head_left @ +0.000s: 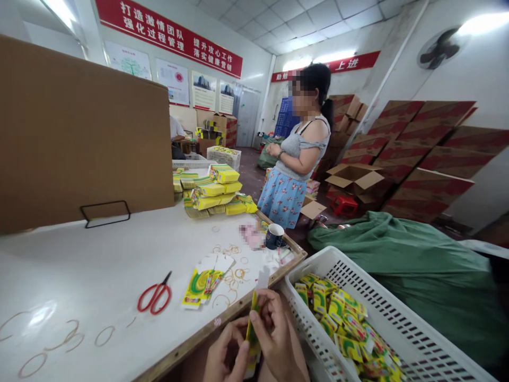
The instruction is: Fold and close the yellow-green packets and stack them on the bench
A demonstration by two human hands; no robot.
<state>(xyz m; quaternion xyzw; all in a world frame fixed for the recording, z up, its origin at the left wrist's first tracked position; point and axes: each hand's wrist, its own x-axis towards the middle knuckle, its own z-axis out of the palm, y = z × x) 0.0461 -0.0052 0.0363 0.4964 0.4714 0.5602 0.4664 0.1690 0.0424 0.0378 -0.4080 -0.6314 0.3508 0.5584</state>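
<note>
Both hands are at the table's front edge, closed on one small yellow-and-green carton with a white flap sticking up at its top. My left hand pinches its left side low down. My right hand grips it from the right, with thumb and fingers near the upper part. Beyond the hands, several flat yellow-and-green cartons lie fanned on the white table. Scissors with red handles rest left of them. Loose rubber bands are scattered around. What the carton contains cannot be seen.
To my right stands a white basket holding many yellow cartons. Stacked carton bundles sit at the table's far end, near a mug. A large cardboard sheet stands at left. A person stands beyond the table.
</note>
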